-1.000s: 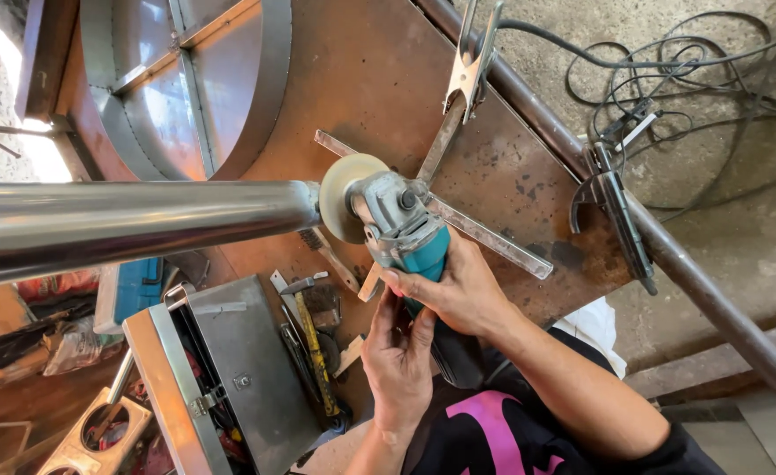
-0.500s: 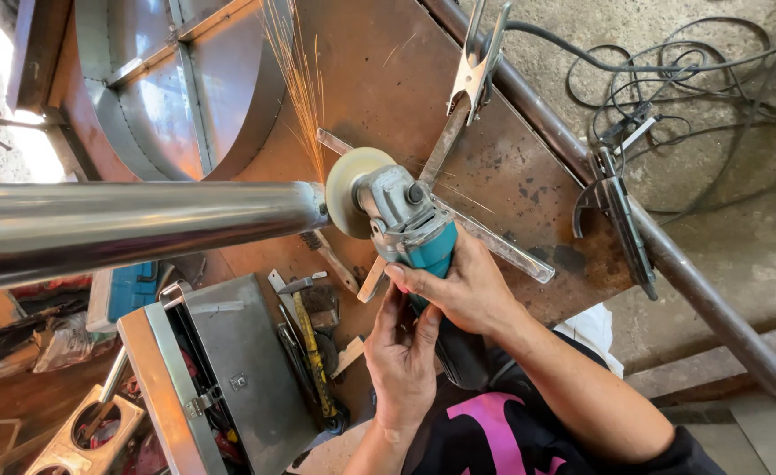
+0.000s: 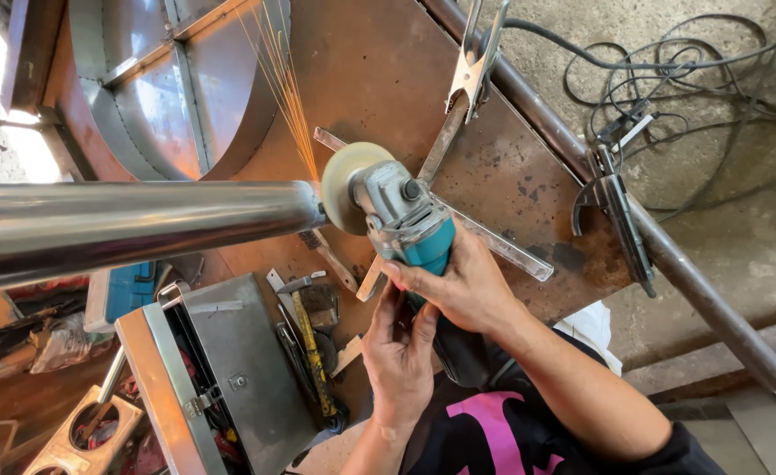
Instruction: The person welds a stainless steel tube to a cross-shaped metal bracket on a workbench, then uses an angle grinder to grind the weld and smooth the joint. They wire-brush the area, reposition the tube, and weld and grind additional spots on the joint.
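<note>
While sparks fly up from the end of the steel pipe, an open metal toolbox sits low at the left with its lid swung back; what lies inside is dark and hard to tell. Just beside it lie a hammer with a yellow handle and other hand tools. The right hand wraps its fingers around the teal body of the grinder, whose pale disc touches the pipe end. The left hand, fingers pressed together, cups the rear of the grinder from below. Flat metal strips lie under the tool on the rusty table, a clamp grips its far edge, and cables coil on the floor.
</note>
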